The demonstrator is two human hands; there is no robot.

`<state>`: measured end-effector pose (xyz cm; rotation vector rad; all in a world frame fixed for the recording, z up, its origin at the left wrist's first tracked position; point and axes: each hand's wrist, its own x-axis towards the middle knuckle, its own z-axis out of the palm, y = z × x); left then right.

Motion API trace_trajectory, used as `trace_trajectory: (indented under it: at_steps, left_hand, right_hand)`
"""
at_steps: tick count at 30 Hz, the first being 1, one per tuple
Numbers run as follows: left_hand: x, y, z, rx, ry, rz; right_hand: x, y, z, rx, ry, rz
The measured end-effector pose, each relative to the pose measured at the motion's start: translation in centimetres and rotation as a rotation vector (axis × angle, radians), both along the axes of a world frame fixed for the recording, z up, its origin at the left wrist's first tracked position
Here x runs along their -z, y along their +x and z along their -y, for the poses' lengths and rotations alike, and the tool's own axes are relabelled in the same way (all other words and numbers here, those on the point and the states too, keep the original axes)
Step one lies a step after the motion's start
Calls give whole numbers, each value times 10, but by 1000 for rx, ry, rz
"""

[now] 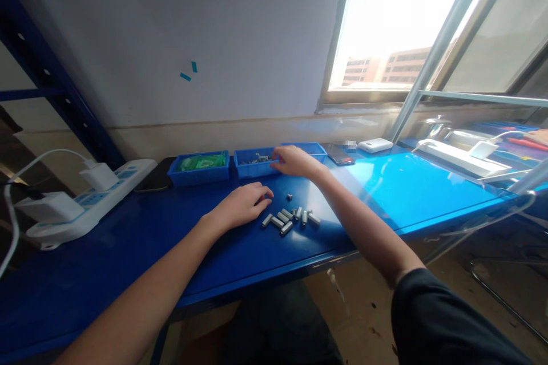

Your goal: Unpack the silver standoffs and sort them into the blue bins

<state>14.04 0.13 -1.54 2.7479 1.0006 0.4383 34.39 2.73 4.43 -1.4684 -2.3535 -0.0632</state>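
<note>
My left hand (242,204) rests on the blue tabletop with its fingers loosely bent and a gap between thumb and forefinger; nothing shows in it. Just to its right lies a loose group of short silvery metal standoffs (286,228). A single small screw (290,197) lies apart behind them. My right hand (293,161) is at the right part of a blue bin (252,171) of small metal screws (259,158). Its fingers are curled together over the bin's edge, and what they hold, if anything, is too small to make out.
Left of the screw bin stands another blue bin (199,175) with green packets. Behind my right hand is a third blue bin (314,149). A phone (340,154) and a white box (375,145) lie right. A power strip (98,202) with plugs occupies the left.
</note>
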Motion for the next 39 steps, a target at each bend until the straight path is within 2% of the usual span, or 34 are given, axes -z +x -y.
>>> trace_trajectory:
  at_steps: [2, 4, 7, 10, 13, 17, 20, 22, 23, 24, 26, 28, 29, 33, 36, 39]
  left_hand:
    - [1, 0, -1, 6, 13, 1]
    - [2, 0, -2, 10, 26, -1]
    - [3, 1, -2, 8, 28, -5]
    - [2, 2, -1, -3, 19, -14]
    - [0, 2, 0, -12, 13, -26]
    - [0, 1, 0, -8, 7, -16]
    - [-1, 1, 1, 5, -3, -12]
    - [-1, 1, 1, 6, -3, -22]
    - [-1, 1, 2, 4, -2, -31]
    - [-2, 1, 2, 2, 0, -40]
    - [-1, 1, 2, 0, 2, -52]
    - [-1, 1, 1, 1, 8, -52]
    - [-1, 1, 1, 3, 12, -51]
    - [0, 2, 1, 7, 23, -57]
    - [0, 2, 1, 3, 20, -63]
    - [-1, 1, 1, -3, 20, -72]
  right_hand:
    - [10, 9, 9, -1, -282, 146]
    - [18, 15, 21, -38, -419, 177]
    - [28, 18, 32, -77, -437, 155]
    - [37, 13, 31, -141, -381, 126]
    - [36, 7, 30, -235, -178, 43]
    - [8, 11, 39, -242, 341, -288]
    - [-18, 25, 40, -117, 741, -534]
    - [-25, 37, 32, 34, 873, -616]
    - [-24, 43, 26, 113, 856, -608]
    - [-21, 49, 19, 181, 767, -558]
    - [-12, 59, 10, 251, 419, -357]
    - [-2, 65, 9, 232, 63, -171]
    - [1, 66, 12, 201, -46, -129]
    - [0, 51, 38, 5, -285, -110]
    - [0, 27, 57, -128, -540, 60]
    - [6, 6, 67, -170, -586, 227]
